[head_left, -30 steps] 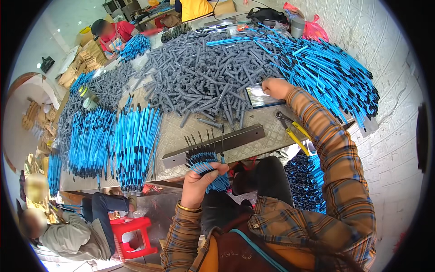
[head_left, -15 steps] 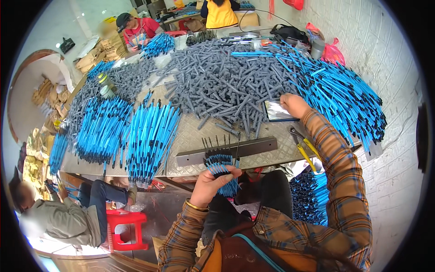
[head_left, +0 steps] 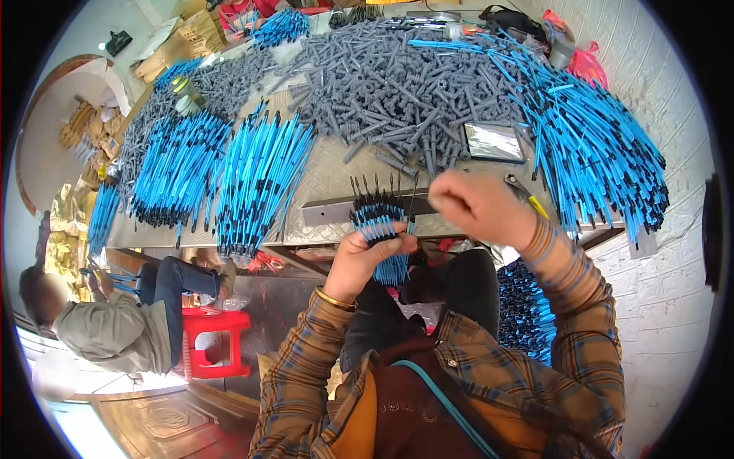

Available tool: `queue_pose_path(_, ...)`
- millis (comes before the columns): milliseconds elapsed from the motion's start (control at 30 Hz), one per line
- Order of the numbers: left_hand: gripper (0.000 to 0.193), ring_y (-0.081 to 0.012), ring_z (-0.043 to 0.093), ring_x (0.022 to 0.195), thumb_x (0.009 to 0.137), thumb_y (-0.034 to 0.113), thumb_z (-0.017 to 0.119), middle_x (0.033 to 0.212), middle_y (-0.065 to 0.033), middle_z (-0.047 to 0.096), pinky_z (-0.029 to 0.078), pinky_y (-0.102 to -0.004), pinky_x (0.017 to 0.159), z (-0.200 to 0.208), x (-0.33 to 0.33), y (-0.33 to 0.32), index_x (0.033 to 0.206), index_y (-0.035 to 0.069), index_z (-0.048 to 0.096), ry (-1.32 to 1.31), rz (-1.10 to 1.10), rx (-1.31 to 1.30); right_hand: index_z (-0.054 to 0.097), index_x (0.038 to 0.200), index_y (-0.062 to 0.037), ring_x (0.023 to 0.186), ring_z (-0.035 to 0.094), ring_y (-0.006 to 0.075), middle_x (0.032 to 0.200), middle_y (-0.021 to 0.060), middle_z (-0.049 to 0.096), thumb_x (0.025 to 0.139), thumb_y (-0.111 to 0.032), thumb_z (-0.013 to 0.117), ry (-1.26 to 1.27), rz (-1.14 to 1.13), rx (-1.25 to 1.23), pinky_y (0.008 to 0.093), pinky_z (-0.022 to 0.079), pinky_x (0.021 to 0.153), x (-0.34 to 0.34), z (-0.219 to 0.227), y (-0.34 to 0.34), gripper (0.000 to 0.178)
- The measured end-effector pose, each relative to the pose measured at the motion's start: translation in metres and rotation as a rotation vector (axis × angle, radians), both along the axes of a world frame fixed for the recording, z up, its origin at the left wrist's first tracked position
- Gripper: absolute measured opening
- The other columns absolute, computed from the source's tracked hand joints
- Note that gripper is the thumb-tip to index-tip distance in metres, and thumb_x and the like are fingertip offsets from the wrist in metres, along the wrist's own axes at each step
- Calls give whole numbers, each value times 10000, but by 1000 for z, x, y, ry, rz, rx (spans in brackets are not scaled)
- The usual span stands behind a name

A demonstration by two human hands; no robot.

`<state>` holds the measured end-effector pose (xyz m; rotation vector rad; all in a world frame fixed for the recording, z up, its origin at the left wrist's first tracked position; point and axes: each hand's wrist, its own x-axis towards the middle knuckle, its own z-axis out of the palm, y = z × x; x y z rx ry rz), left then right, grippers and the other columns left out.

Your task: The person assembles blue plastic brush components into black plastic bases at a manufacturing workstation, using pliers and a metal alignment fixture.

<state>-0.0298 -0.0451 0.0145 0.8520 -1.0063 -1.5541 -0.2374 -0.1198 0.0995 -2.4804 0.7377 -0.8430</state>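
My left hand point(head_left: 365, 260) is closed round a bundle of thin blue sticks with black fittings point(head_left: 379, 216), held at the table's near edge. Several thin dark tips stick up from the top of this bundle. Just right of it, my right hand point(head_left: 482, 208) hovers with its fingers curled in, smeared by motion. Anything between those fingertips is too small to make out. Behind the bundle lies a long grey metal bar point(head_left: 325, 213). A shallow dark tray point(head_left: 497, 159) with thin silvery pieces sits beyond my right hand.
Loose grey plastic sleeves point(head_left: 397, 92) pile across the table. Blue sticks lie heaped at the right point(head_left: 604, 145) and left point(head_left: 260, 180). Yellow-handled pliers point(head_left: 538, 205) rest near my right wrist. A person point(head_left: 115, 329) sits at left near a red stool point(head_left: 218, 340).
My right hand has left the tray and come toward the bundle, curled. My left hand keeps hold of the bundle. The view has tipped downward, so the table appears higher.
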Motion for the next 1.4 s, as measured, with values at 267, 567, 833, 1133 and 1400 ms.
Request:
queue_pose_path(267, 213, -196, 613, 908, 852, 5, 535, 963, -123, 637, 484, -308, 820, -2, -7, 3, 1061, -4, 575, -62, 9, -115, 599, 935, -71, 659, 602, 290, 762, 108, 616, 793, -97, 560, -113, 121, -31, 329, 472, 565, 9, -11, 13, 149)
queue_pose_path(567, 207, -190, 614, 900, 844, -10, 538, 959, -122, 639, 492, -301, 802, -1, -9, 3, 1046, -5, 581, -67, 2, -63, 573, 896, -98, 651, 589, 289, 725, 91, 597, 823, -158, 530, -121, 109, -17, 349, 460, 544, 11, -14, 11, 103)
queue_pose_path(833, 198, -183, 613, 904, 841, -20, 538, 956, -117, 640, 496, -292, 796, 1, -9, 2, 1031, -8, 593, -112, -22, -57, 572, 883, -104, 639, 585, 284, 703, 80, 589, 822, -170, 535, -174, 162, -26, 351, 454, 539, 12, -16, 6, 97)
queue_pose_path(1133, 192, -176, 607, 896, 834, -36, 539, 944, -104, 638, 483, -282, 811, 5, -9, 4, 1016, -13, 595, -154, -44, -85, 585, 896, -81, 640, 598, 263, 718, 73, 604, 803, -131, 564, 7, 161, -74, 329, 464, 547, 12, -6, 9, 108)
queue_pose_path(1400, 185, -158, 596, 906, 828, -38, 548, 936, -79, 638, 468, -274, 817, 3, -7, 3, 1002, -6, 602, -191, -69, -110, 573, 859, -92, 612, 585, 271, 707, 59, 604, 804, -150, 560, 22, 198, -85, 334, 452, 522, 14, -3, 6, 81)
